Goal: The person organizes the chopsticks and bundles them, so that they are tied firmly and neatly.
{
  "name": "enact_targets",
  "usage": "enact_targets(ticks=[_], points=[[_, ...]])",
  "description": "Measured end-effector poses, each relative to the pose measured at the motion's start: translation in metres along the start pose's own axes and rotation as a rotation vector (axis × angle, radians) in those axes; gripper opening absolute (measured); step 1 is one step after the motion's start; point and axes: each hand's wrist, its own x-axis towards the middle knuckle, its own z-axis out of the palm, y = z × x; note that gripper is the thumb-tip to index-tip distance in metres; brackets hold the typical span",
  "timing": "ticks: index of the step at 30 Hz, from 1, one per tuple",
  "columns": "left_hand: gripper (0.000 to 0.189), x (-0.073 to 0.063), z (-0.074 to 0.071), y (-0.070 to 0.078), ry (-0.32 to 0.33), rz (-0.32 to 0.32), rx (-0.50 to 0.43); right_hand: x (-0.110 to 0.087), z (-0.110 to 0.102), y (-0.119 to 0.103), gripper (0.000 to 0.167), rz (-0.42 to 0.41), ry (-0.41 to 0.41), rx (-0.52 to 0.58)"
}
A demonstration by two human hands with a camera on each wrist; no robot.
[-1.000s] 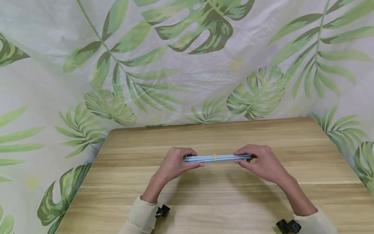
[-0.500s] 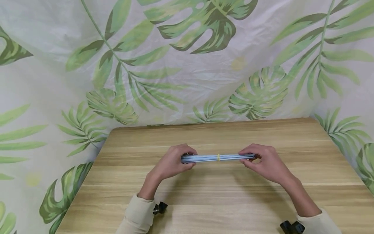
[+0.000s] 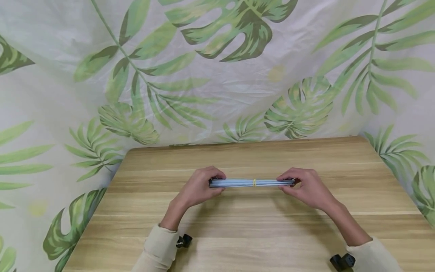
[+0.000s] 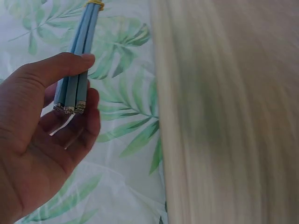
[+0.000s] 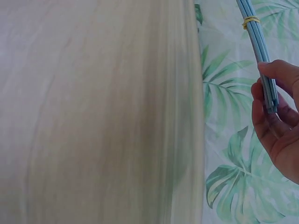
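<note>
A bundle of slim, straight light-blue sticks (image 3: 238,183) is held level above the table by both hands. A yellow rubber band (image 3: 254,183) wraps it near the middle. My left hand (image 3: 200,187) pinches the left end between thumb and fingers; in the left wrist view the blunt ends of the blue sticks (image 4: 71,91) show a speckled pattern. My right hand (image 3: 307,189) pinches the other end, where the right wrist view shows the tips of the sticks (image 5: 270,95) slightly uneven. Fingers hide part of each end in the head view.
Below the hands lies a wood-grain table (image 3: 244,230) with rounded far corners. A leaf-patterned cloth (image 3: 217,75) hangs behind it and along both sides. A small black camera (image 3: 184,241) is on the left wrist, another black camera (image 3: 342,261) on the right.
My left hand has slid a little to the left, baring more of the bundle's left end. The rubber band and right hand have shifted slightly to the right. Both hands keep their grip.
</note>
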Motion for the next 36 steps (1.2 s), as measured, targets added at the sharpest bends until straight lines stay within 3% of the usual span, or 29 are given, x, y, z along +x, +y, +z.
enact_targets(ticks=[13, 21, 27, 36], points=[[0.026, 0.001, 0.004, -0.019, -0.003, 0.091, 0.088, 0.003, 0.013, 0.008, 0.023, 0.025, -0.013, -0.012], [0.022, 0.003, 0.003, -0.030, -0.092, 0.030, 0.100, 0.009, 0.019, 0.013, 0.020, 0.052, -0.070, -0.009], [0.019, 0.004, 0.003, -0.038, -0.169, -0.027, 0.067, 0.016, 0.021, 0.017, 0.012, 0.101, -0.180, 0.001], [0.021, 0.004, 0.007, -0.051, -0.218, -0.013, 0.103, 0.021, 0.030, 0.024, 0.010, 0.108, -0.283, -0.004]])
